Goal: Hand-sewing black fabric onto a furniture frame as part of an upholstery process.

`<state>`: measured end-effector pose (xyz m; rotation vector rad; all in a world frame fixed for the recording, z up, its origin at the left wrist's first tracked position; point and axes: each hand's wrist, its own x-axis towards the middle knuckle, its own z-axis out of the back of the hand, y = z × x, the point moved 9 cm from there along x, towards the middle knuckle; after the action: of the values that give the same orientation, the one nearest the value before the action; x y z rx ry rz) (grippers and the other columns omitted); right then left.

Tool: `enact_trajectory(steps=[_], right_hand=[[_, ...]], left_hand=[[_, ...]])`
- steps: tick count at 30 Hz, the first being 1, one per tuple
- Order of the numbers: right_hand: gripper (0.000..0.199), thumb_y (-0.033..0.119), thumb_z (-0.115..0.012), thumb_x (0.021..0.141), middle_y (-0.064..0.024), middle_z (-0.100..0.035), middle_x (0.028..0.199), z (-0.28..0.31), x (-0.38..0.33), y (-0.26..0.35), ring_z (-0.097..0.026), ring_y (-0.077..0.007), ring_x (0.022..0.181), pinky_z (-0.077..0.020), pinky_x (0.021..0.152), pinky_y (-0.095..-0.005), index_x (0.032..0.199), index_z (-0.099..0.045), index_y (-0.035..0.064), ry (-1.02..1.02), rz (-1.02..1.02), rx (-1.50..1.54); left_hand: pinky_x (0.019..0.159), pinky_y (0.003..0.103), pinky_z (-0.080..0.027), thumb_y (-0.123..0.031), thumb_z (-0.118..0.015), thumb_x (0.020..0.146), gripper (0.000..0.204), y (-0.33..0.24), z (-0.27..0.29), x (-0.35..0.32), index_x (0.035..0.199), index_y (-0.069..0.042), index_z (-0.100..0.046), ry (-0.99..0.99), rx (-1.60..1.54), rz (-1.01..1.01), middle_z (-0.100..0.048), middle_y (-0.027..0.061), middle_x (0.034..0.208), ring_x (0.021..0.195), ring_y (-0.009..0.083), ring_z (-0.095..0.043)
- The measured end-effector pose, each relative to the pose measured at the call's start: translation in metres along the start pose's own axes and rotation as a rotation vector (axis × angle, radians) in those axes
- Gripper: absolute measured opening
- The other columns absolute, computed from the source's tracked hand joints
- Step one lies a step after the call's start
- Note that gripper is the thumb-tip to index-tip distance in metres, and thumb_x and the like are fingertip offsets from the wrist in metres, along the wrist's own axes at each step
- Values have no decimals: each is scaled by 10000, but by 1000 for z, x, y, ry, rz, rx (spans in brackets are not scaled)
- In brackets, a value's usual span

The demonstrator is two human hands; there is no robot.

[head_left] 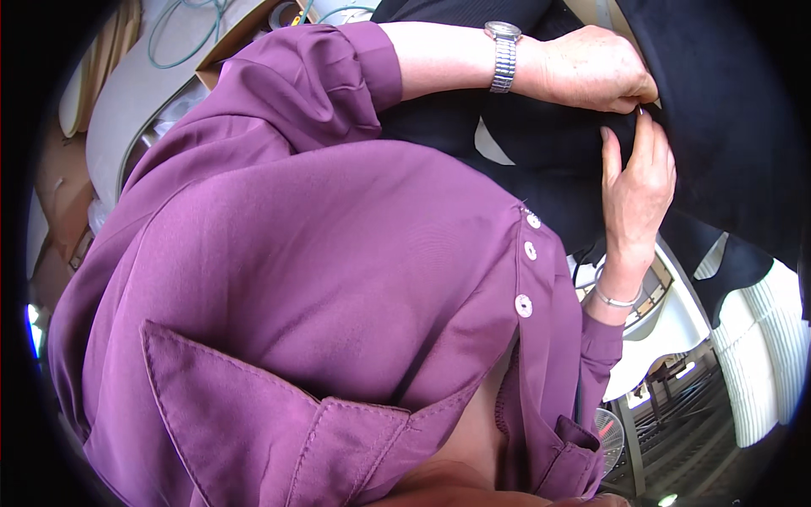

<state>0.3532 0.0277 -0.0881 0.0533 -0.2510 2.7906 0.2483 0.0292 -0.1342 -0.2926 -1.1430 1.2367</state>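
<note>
Black cloth (pixel 735 144) spreads across the upper right, over and around my lap. My left hand (pixel 591 68), with a metal watch (pixel 503 56) on its wrist, is closed at the cloth, fingers curled under and pressed together. A small pale tip shows beside its fingertips; what it belongs to is hidden. Just below, my right hand (pixel 642 182), wearing a thin bracelet (pixel 617 297), lies against the black cloth with fingers stretched and thumb apart. Its longest fingertips reach close to the left hand's fingers. Whether they touch is not clear.
At the upper left, a grey curved tabletop (pixel 127 110) carries a green cord (pixel 187 63) and a cardboard box (pixel 241 38). White ribbed fabric (pixel 764 346) hangs at the right, near a white plastic seat (pixel 676 325). A fan (pixel 610 439) shows at the lower right.
</note>
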Motion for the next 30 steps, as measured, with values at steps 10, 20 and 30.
enact_trajectory(steps=[10, 20, 30], right_hand=[[309, 218, -656, 1024, -128, -748, 969, -99, -94, 44, -699, -145, 750, -541, 660, -260, 1163, -668, -58, 671, -770, 1298], [531, 316, -509, 1091, -326, -673, 1243, -132, -78, 14, -690, -414, 1162, -536, 1020, -467, 1335, -544, -154, 303, -823, 1745], [328, 235, -616, 1026, -148, -732, 1187, -136, -73, 57, -688, -205, 1133, -521, 989, -339, 1222, -696, -15, 633, -678, 1622]], left_hand=[[714, 427, -558, -189, -676, 861, 198, 5, -13, 14, 1027, -110, -751, -1, -24, 17, -737, 103, 884, 852, 310, -718], [675, 415, -558, -195, -678, 849, 135, 8, -17, 19, 939, -106, -724, 21, 16, 41, -724, 84, 820, 809, 283, -722], [710, 407, -566, -206, -673, 862, 181, 15, -18, 19, 1008, -139, -756, 43, -36, 76, -739, 73, 847, 838, 274, -729]])
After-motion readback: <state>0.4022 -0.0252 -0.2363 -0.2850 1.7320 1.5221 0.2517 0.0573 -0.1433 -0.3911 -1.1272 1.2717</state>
